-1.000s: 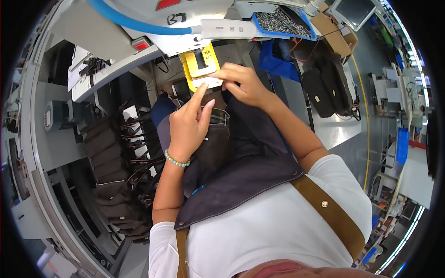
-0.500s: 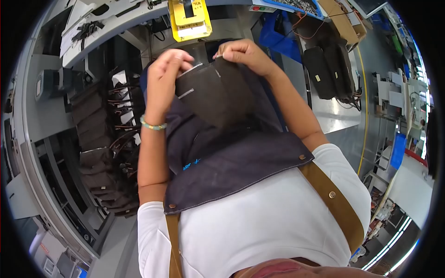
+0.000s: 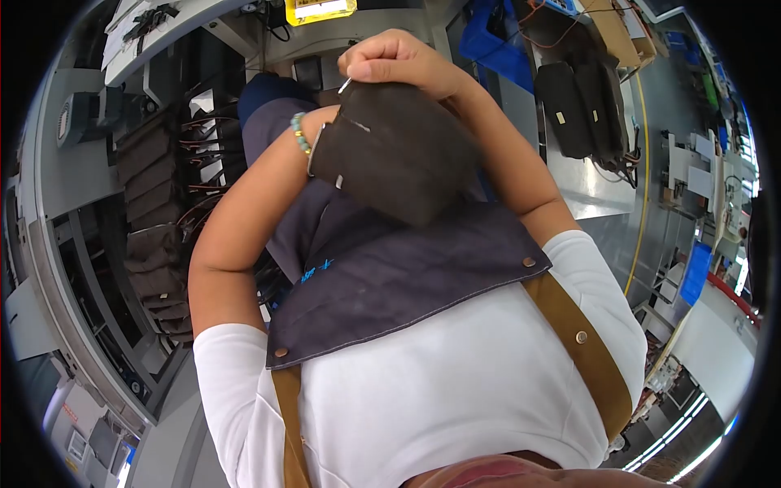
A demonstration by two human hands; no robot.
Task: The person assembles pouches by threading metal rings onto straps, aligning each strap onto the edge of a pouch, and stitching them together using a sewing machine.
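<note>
A black fabric pouch (image 3: 399,150) with a pale edging at its opening hangs in front of my apron. My right hand (image 3: 399,65) has its fingers closed on the upper rim of the pouch. Of my left hand (image 3: 325,116), only the wrist end shows, behind a beaded bracelet (image 3: 302,137); the rest is inside the pouch opening, so its fingers are hidden. Short white marks sit on the pouch's side.
Rows of black fabric pieces with cables (image 3: 154,179) hang on my left. Two more black pieces (image 3: 579,110) lie on a metal surface at right. A blue bin (image 3: 492,45), a cardboard box (image 3: 618,37) and a yellow tag (image 3: 321,8) are at the back.
My left hand has left the pouch's zippered rim and gone into the opening. My right hand has shifted up and left, and the pouch has turned.
</note>
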